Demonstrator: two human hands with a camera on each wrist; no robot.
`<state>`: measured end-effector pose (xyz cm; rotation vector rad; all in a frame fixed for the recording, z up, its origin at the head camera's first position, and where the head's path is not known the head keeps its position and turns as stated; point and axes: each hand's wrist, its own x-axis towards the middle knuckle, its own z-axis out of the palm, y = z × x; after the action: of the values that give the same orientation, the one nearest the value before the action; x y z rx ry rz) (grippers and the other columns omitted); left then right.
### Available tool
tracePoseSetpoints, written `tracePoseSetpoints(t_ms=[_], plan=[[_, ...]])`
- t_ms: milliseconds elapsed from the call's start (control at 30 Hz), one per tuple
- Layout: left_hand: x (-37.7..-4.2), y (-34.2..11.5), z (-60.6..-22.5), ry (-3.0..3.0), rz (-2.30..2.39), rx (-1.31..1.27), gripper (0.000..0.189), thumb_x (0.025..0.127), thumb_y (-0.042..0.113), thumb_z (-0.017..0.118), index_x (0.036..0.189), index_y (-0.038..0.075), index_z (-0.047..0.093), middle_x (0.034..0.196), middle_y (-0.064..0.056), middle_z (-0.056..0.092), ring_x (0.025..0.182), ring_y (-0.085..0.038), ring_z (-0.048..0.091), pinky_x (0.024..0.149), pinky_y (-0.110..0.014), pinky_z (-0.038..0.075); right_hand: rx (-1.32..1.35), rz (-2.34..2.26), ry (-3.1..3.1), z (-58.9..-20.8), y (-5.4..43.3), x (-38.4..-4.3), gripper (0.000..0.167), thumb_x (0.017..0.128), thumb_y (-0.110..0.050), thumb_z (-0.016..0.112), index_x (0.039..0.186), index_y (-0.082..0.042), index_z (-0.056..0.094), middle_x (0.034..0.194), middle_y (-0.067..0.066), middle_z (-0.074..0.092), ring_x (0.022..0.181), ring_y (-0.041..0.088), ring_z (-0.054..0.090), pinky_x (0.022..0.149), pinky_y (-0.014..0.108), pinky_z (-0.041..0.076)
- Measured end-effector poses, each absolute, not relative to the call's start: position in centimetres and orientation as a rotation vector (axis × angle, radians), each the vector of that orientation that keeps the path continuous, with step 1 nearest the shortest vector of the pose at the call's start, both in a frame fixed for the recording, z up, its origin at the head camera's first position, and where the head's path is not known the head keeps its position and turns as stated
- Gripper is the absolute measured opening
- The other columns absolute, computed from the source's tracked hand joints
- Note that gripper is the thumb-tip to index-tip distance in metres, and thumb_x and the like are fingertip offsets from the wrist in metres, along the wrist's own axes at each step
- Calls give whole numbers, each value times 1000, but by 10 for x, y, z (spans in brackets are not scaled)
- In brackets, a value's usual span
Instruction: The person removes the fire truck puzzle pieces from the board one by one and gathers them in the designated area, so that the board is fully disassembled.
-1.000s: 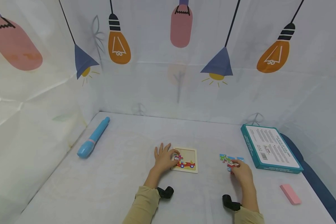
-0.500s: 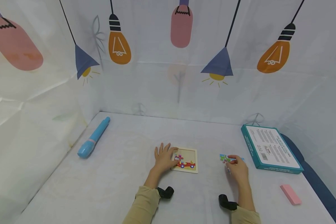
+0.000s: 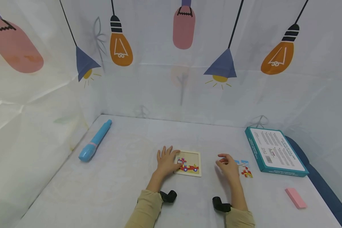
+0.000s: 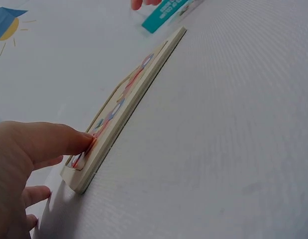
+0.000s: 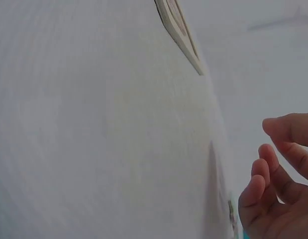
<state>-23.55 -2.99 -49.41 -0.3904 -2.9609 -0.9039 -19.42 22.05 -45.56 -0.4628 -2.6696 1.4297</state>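
My left hand (image 3: 166, 163) rests at the left edge of a small wooden puzzle tray (image 3: 199, 158), fingers spread. In the left wrist view its thumb (image 4: 74, 140) presses on the printed red car picture (image 4: 109, 117) inside the frame. The right hand (image 3: 229, 167) hovers over the table between the tray and some loose puzzle pieces (image 3: 247, 173). Its fingers (image 5: 288, 128) are loosely bent, with nothing seen between them in the right wrist view. The hand covers part of the pieces in the head view. A tray corner (image 5: 186, 47) shows at the top of the right wrist view.
A teal box (image 3: 276, 152) with a printed white face lies at the back right. Nearer on that side is a pink block (image 3: 295, 198). A blue microphone-shaped object (image 3: 95, 141) lies at the left. Printed white cloth walls (image 3: 159, 88) surround the table.
My right hand has moved left from the loose pieces toward the tray, uncovering the red-and-yellow piece and blue ones at the right. The left hand has stayed on the tray.
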Motion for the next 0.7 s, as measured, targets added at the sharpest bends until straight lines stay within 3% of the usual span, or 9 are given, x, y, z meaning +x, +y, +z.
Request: tracePoseSetpoints(t_ms=[433, 700], plan=[[-236, -32, -494, -2986, -782, -370, 63, 76, 47, 66, 131, 18, 52, 143, -9, 39, 136, -37, 22, 107, -57, 11, -326, 1577, -2645, -462, 185, -208, 35, 86, -11, 61, 119, -4, 55, 109, 16, 58, 97, 26, 54, 70, 25, 47], [-236, -34, -492, -2977, -778, -389, 65, 75, 49, 66, 130, 17, 53, 143, -9, 39, 135, -36, 23, 106, -56, 13, -205, 1615, -2662, -464, 164, -214, 34, 84, -8, 62, 117, -6, 57, 108, 13, 60, 98, 25, 55, 80, 36, 48]])
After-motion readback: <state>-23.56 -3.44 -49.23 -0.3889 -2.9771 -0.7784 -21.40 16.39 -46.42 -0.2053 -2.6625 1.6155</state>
